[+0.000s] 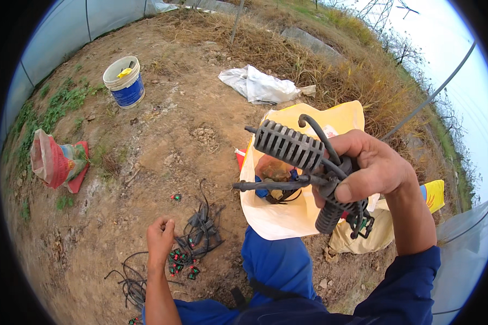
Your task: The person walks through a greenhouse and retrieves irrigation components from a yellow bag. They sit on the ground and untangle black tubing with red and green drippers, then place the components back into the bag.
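My right hand [371, 168] is closed around a bundle of hanging sprinkler pieces [290, 145]: black slotted plastic cylinders with short black tubes, and a green-and-red end hanging below. It is raised over the mouth of an open yellow-and-white woven sack [339, 116], in which several dark, blue and tan things lie, partly hidden. My left hand [161, 238] is curled closed, with nothing showing in it. Beside it on the ground lies a pile of similar black slotted cylinders [203, 227], along with green-and-red sprinkler heads [179, 260].
Loose black tubing [133, 287] lies at the lower left. A white-and-blue bucket [126, 84] with something yellow inside stands farther off. A red woven bag [54, 162] is at the left, a white sack [260, 85] at the back, and a tan sack [363, 233] at the right.
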Motion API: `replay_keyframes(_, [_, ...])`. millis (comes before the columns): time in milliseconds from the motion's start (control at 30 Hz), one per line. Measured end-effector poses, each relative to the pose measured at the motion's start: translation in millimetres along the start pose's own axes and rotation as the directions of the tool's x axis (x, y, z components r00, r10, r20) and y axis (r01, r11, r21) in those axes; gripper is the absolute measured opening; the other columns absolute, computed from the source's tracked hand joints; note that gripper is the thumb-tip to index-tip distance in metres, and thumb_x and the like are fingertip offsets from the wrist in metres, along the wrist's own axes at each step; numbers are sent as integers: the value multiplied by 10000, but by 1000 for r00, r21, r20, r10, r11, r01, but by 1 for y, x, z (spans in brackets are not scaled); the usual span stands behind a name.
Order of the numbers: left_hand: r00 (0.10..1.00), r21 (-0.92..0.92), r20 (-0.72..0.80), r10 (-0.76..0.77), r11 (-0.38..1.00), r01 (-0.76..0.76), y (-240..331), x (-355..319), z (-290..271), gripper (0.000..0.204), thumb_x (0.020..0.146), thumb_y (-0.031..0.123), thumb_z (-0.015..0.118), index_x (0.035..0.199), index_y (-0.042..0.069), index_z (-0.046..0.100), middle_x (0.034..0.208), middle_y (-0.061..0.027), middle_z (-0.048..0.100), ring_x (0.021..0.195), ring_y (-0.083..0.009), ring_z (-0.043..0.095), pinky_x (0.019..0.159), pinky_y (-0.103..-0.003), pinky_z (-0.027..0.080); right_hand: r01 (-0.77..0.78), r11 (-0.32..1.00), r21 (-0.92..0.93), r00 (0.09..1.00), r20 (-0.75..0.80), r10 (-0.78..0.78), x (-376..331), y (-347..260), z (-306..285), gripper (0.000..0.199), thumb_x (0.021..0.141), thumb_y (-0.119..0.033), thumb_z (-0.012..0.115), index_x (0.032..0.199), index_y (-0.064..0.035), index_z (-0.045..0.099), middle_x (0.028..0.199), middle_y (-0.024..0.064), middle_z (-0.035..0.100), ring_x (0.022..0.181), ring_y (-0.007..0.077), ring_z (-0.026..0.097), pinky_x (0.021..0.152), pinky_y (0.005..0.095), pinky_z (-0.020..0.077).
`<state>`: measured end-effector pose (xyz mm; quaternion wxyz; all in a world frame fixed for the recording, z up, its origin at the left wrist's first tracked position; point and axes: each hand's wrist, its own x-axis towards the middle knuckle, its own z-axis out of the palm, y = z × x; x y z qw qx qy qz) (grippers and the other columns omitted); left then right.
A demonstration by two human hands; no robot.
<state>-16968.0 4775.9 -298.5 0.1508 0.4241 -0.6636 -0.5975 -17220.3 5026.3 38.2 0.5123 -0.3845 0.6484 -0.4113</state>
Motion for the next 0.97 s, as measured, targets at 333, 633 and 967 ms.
replay_keyframes(333, [990,-139,-134,-51,990,32,1,21,-44,261,976,255,593,897,9,634,634,-44,596,499,-114,573,433,-288,451,-68,974,218,996,-40,78,182,232,195,381,852,-273,695,1131,-15,667,869,11,635,811,101,552,722,292,467])
replay_keyframes(633, [994,96,-32,-103,990,105,-24,14,-27,236,978,253,584,960,25,643,676,-54,636,498,-112,581,446,-291,461,-407,840,-360,782,-612,116,256,424,179,513,759,-359,694,1086,31,627,1046,261,667,1017,426,637,886,511,504])
replay_keyframes(967, [990,41,-126,-65,997,70,7,-26,-85,233,958,259,626,975,28,644,691,-21,614,554,-81,564,488,-255,437,-580,741,-339,774,-513,372,267,436,207,250,856,-120,618,1085,-28,656,1097,220,667,1023,372,650,886,503,527])
